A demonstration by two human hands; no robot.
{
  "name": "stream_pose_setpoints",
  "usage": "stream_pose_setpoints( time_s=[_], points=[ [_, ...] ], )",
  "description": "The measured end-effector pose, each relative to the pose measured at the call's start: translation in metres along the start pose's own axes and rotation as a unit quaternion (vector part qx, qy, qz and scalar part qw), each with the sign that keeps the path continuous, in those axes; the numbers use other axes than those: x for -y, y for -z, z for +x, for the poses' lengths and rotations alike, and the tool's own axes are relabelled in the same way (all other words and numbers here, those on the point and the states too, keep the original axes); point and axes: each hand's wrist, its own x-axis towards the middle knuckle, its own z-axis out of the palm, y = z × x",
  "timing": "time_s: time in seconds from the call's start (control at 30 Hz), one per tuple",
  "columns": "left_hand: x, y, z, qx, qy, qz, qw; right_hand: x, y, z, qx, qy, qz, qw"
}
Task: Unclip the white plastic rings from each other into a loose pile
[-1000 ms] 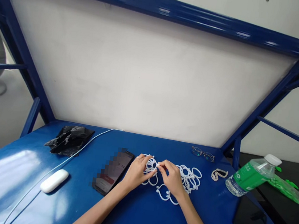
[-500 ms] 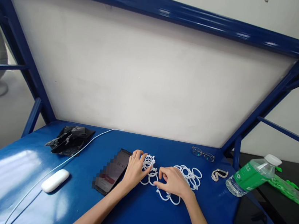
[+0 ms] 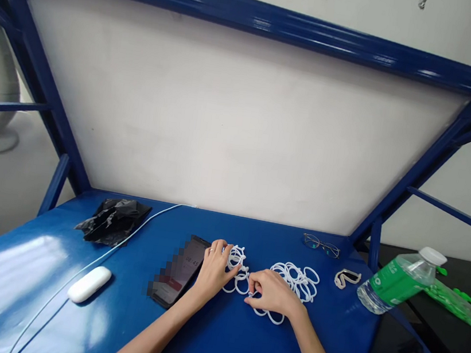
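The left hand [image 3: 211,270] lay just right of the phone [image 3: 180,275] on the tabletop [image 3: 208,346], fingers spread against a cluster of white rings [image 3: 237,258]. Farther right of the phone, the right hand [image 3: 271,292] bent over loose rings [image 3: 276,322]; whether its fingers pinched one, I couldn't tell.

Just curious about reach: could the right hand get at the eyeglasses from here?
Probably yes: between the right hand and the eyeglasses lies only a low pile of white rings, which it could likely pass over.
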Motion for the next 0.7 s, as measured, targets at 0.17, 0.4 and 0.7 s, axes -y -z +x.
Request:
stream_pose_setpoints(
  time_s=[0.17, 0.4, 0.7],
  points=[
    [0.0, 0.0, 0.0, 0.003, -0.003, 0.001, 1.0, 0.003, 0.006, 0.0, -0.062, 0.014, 0.022, 0.998],
    [0.002, 0.0, -0.001, 0.006, -0.009, -0.002, 1.0, 0.007, 0.01, -0.001, -0.143, 0.019, 0.043, 0.989],
    [-0.005, 0.012, 0.002, -0.027, -0.039, -0.072, 0.996, -0.001, 0.009, 0.001, -0.214, 0.013, 0.065, 0.974]
  ],
)
